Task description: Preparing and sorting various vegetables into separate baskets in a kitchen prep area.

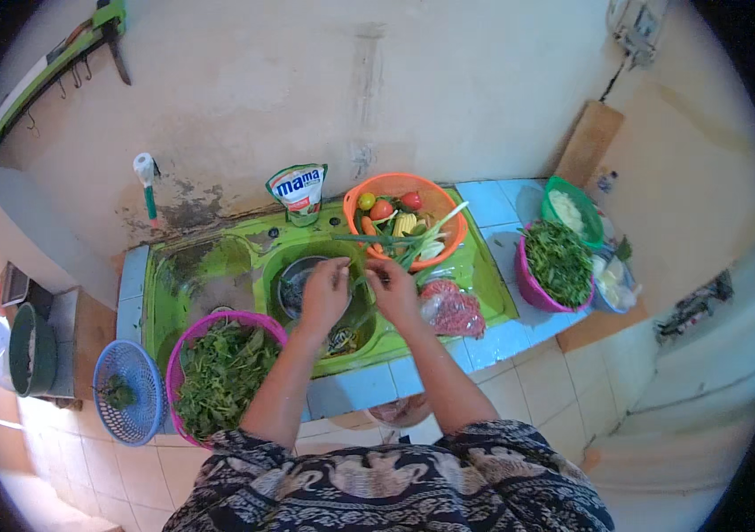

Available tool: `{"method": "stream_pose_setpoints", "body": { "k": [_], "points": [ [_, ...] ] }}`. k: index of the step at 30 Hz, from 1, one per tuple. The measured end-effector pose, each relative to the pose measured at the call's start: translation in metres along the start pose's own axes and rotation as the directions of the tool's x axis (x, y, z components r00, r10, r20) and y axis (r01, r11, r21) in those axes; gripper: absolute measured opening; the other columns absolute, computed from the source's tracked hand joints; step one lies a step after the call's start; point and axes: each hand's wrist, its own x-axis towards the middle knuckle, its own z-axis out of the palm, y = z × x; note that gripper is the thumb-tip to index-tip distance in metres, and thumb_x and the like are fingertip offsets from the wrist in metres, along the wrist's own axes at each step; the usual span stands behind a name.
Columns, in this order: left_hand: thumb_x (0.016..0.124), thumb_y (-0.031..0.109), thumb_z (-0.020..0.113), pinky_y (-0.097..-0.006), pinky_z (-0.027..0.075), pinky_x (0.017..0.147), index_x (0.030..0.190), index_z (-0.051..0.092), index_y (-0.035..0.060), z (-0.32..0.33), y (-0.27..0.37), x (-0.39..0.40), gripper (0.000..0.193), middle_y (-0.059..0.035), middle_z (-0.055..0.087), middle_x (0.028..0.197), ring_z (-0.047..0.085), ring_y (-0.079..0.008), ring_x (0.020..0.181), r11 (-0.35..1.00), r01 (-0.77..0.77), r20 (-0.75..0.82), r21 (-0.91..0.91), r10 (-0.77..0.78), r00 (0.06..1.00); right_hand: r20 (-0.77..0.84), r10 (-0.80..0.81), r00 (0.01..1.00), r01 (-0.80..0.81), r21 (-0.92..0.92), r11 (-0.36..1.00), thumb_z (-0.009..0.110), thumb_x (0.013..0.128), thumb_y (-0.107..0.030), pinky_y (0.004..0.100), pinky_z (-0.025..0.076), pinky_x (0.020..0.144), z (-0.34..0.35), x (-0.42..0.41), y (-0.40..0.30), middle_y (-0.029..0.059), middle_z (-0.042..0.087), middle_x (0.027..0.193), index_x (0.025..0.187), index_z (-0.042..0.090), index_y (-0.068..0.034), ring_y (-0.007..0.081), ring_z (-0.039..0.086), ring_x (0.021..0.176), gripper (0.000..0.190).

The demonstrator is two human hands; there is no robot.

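Observation:
My left hand (326, 292) and my right hand (392, 287) are raised close together above the right basin of a green double sink (377, 332), fingertips pinched. A thin green strip (360, 284), perhaps a scallion leaf, shows between them at my right fingers; whether the left holds it is unclear. Below, a metal bowl (291, 282) sits in the basin, partly hidden by my left hand. Just beyond my right hand stands an orange plastic basket (463, 229) with tomatoes (381, 210), a carrot (369, 229), corn (405, 224) and scallions (441, 223) lying across it.
A bag of red chillies (451, 309) lies right of the basin. Pink baskets of leafy greens stand at left (224, 379) and right (557, 266). Nearby are a blue basket (128, 392), a green bowl (594, 216), a Mama Lime pouch (299, 193) and a wall tap (146, 179).

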Motion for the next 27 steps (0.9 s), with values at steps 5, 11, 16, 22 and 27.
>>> {"method": "stream_pose_setpoints", "body": {
  "k": [5,11,16,22,27],
  "points": [
    [0.082,0.01,0.055,-0.0409,0.041,0.087,0.106,0.057,0.0038,0.073,-0.013,0.028,0.025,-0.0196,0.054,0.108,0.05,-0.0359,0.102,0.94,0.044,-0.136,0.338,0.002,0.991,0.074,-0.07,0.995,0.088,-0.273,0.958,0.056,0.075,-0.002,0.0406,0.047,0.073,-0.062,0.044,0.069,0.0171,0.057,0.086,0.092,0.059,0.0,0.0349,0.056,0.083,0.018],
    [0.083,0.017,0.052,-0.0448,0.036,0.094,0.112,0.053,0.0086,0.086,-0.069,0.077,0.031,-0.0157,0.047,0.12,0.042,-0.0349,0.113,0.848,0.208,-0.133,0.488,-0.163,0.978,0.222,0.008,0.975,0.091,-0.432,0.897,0.056,0.069,0.002,0.0419,0.045,0.075,-0.084,0.068,0.121,0.0173,0.055,0.089,0.09,0.057,-0.001,0.0355,0.053,0.087,0.022],
    [0.085,0.024,0.048,-0.0483,0.041,0.085,0.107,0.053,0.0086,0.099,-0.035,0.092,0.027,-0.0177,0.057,0.105,0.053,-0.0343,0.101,0.741,0.259,0.124,0.62,-0.418,0.9,0.289,-0.094,0.953,0.213,-0.415,0.885,0.058,0.064,0.003,0.042,0.046,0.073,-0.106,0.074,0.135,0.0165,0.055,0.084,0.086,0.058,-0.001,0.0365,0.054,0.083,0.022],
    [0.086,0.023,0.046,-0.0483,0.045,0.072,0.099,0.055,0.0079,0.11,0.006,0.065,0.022,-0.0172,0.063,0.086,0.06,-0.0347,0.083,0.852,0.105,0.488,0.513,-0.39,0.781,0.114,0.158,0.981,-0.069,-0.551,0.831,0.051,0.073,-0.001,0.0397,0.048,0.066,-0.158,0.093,0.154,0.0191,0.061,0.078,0.079,0.062,0.002,0.0362,0.06,0.071,0.013],
    [0.082,0.017,0.051,-0.0454,0.046,0.073,0.099,0.057,0.0045,0.131,0.005,0.056,0.022,-0.0212,0.061,0.088,0.06,-0.0343,0.084,0.988,0.118,0.716,0.096,-0.151,0.681,-0.168,0.301,0.939,-0.34,-0.597,0.727,0.056,0.073,-0.008,0.0418,0.047,0.065,-0.17,0.121,0.145,0.02,0.061,0.078,0.085,0.058,0.001,0.0375,0.059,0.073,0.015]
  ]
}}
